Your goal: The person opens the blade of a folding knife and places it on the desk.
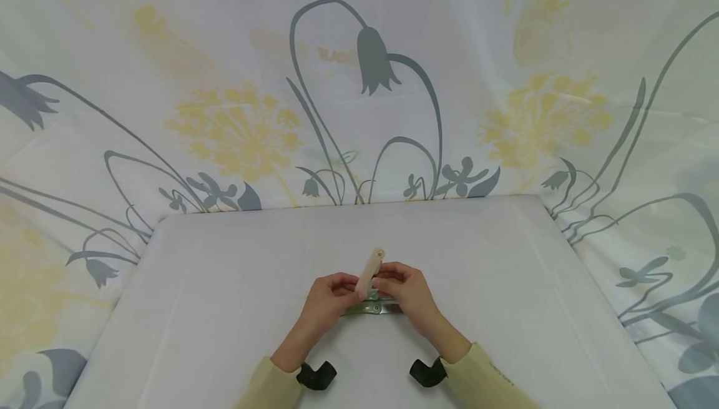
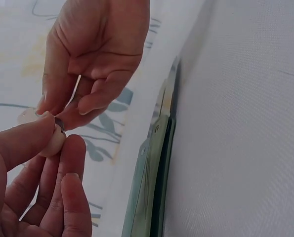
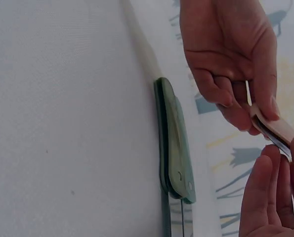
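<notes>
A cream-handled folding knife [image 1: 369, 271] is held up at a slant between both hands, over the table's near half. My left hand [image 1: 331, 300] pinches its lower end between thumb and fingers. Thumb and fingers of my right hand [image 1: 412, 293] grip the same knife from the other side. In the right wrist view a strip of metal shows along the slot of its cream handle [image 3: 279, 129]. Just below the hands, two green-handled folding knives [image 3: 175, 143] lie side by side on the table, their blades [image 3: 180, 217] out and pointing to the right.
A white-covered table [image 1: 236, 253] stretches out under the hands. Behind it and at both sides hangs a pale curtain [image 1: 224, 53] with grey and yellow flower prints. Black wrist mounts [image 1: 317, 376] stick out by both sleeves.
</notes>
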Demonstrator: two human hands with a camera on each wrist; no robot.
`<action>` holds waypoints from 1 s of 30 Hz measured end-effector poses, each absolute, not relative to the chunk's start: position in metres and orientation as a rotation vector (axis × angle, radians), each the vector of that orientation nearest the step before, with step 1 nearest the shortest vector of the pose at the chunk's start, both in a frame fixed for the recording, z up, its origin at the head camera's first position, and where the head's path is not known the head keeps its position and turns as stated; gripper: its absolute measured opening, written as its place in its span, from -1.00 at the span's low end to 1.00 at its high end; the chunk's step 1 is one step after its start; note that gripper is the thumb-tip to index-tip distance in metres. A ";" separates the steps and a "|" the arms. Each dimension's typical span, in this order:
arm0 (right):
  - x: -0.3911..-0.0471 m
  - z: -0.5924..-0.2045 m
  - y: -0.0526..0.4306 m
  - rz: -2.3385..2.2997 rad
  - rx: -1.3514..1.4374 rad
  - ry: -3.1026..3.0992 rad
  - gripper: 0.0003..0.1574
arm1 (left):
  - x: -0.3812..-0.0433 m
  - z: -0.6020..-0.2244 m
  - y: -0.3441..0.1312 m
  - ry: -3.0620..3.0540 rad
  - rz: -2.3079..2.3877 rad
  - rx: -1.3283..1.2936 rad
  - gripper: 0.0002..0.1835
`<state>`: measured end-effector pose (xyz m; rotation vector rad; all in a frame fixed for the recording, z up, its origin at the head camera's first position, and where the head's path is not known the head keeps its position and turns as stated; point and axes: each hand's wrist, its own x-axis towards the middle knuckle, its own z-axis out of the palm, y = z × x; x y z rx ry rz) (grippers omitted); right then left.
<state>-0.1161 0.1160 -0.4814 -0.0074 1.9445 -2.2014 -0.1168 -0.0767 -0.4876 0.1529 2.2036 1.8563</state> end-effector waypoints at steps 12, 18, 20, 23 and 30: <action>-0.113 -0.487 0.111 -2.252 0.092 1.957 -0.68 | -0.106 -0.455 -0.074 2.202 1.873 0.167 -0.75; -0.113 -0.485 0.113 -2.216 0.053 1.989 -0.63 | -0.106 -0.451 -0.080 2.261 1.806 0.163 -0.74; -0.113 -0.485 0.115 -2.203 0.028 1.996 -0.60 | -0.106 -0.450 -0.083 2.273 1.790 0.161 -0.74; -0.113 -0.486 0.116 -2.197 0.001 2.010 -0.57 | -0.106 -0.450 -0.085 2.272 1.793 0.153 -0.74; -0.108 -0.491 0.107 -2.237 -0.026 2.014 -0.54 | -0.103 -0.452 -0.080 2.191 1.923 0.051 -0.75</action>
